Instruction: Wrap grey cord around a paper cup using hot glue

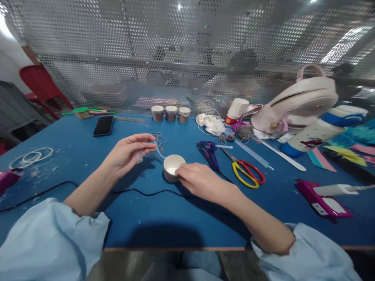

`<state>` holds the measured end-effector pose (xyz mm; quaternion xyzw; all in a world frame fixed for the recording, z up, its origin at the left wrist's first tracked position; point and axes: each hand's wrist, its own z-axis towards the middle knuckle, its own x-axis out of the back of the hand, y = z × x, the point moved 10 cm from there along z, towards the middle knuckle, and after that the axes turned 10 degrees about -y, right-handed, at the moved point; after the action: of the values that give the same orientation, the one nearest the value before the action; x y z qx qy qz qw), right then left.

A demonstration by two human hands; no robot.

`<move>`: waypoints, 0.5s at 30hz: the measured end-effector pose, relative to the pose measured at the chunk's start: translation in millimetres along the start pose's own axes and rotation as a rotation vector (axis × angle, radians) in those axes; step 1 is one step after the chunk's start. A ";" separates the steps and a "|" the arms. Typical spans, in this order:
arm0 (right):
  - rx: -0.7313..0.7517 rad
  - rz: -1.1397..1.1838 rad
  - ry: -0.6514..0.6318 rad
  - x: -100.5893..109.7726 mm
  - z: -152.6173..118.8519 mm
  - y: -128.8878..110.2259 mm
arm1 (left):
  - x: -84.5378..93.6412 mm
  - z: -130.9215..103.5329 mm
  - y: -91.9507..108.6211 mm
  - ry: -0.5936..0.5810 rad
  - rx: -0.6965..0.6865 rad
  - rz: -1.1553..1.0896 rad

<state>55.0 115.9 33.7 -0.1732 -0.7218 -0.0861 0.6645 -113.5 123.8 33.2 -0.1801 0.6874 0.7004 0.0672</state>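
The right hand [205,182] has its fingers [183,171] closed on the near right side of a small white cup [171,177], which sits upright near the middle of the blue tabletop [152,226]. The left hand [127,154] is raised to the left of the cup, its fingers [143,137] bent and the thumb drawn close to them; a small translucent piece [139,157] shows under them, partly hidden. A thin pale cord [159,151] runs from beside these fingertips to the cup's rim, with loose loops behind; whether the left fingers pinch it, I cannot tell. A black cable [140,191] crosses the tabletop in front of the cup. To the right of the cup lie a blue glue gun [211,156] and scissors [244,173] with one red and one yellow handle. Three filled cups [171,114] stand in a row behind, and a stack of white paper cups [238,109] leans farther right, near a pale pink bag [295,101] and a tilted bottle [316,134]. A black phone [104,126] lies at the far left, and a magenta packet [324,201] is at the right.
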 end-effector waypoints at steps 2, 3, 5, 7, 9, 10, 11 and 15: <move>0.026 0.103 0.055 6.5 -7.1 -3.2 | -1.3 -3.4 -0.4 -0.011 0.010 -0.009; 0.023 0.179 0.127 13.7 -11.1 -0.5 | -2.9 -5.6 -0.6 -0.019 0.016 -0.011; -0.011 0.338 0.317 30.1 -19.9 12.1 | -8.5 -10.6 -1.4 -0.048 0.026 -0.013; -0.077 0.454 0.500 41.3 -27.9 28.2 | -17.8 -16.3 -1.7 -0.102 0.023 -0.016; -0.106 0.502 0.592 44.3 -28.8 35.5 | -30.7 -22.8 -2.9 -0.188 0.017 -0.011; -0.090 0.515 0.598 43.7 -25.7 34.4 | -38.8 -26.4 -4.6 -0.247 0.021 -0.005; -0.055 0.532 0.582 42.2 -20.8 30.7 | -47.9 -30.5 -6.7 -0.318 0.026 0.003; 0.184 0.701 0.455 38.2 -2.2 6.3 | -83.8 -50.3 -17.5 -0.627 0.058 0.054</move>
<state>57.1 126.1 71.1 -0.3245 -0.4589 0.1738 0.8086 -21.9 87.8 46.2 0.0648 0.6575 0.7034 0.2621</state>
